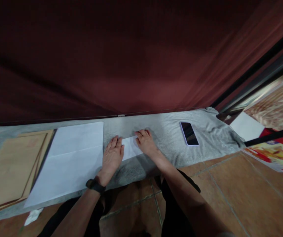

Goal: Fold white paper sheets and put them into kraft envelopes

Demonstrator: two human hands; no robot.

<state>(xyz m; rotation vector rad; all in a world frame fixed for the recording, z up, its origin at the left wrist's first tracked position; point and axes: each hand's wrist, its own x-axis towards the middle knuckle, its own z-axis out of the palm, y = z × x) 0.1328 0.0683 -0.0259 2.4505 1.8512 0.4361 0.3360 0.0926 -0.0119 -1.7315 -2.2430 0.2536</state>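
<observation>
Brown envelopes (13, 161) lie beside white sheets (74, 164) on gray cloth (166, 128); the left hand (113, 153), fingers extended, rests flat on a paper strip's (130, 148) left end; the right hand's (145, 141) slightly bent fingers touch its right end, grip unclear; then a smartphone (189, 134).

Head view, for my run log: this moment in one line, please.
Left hand: on small white paper; right hand: on its other end; phone: on grey cloth
</observation>
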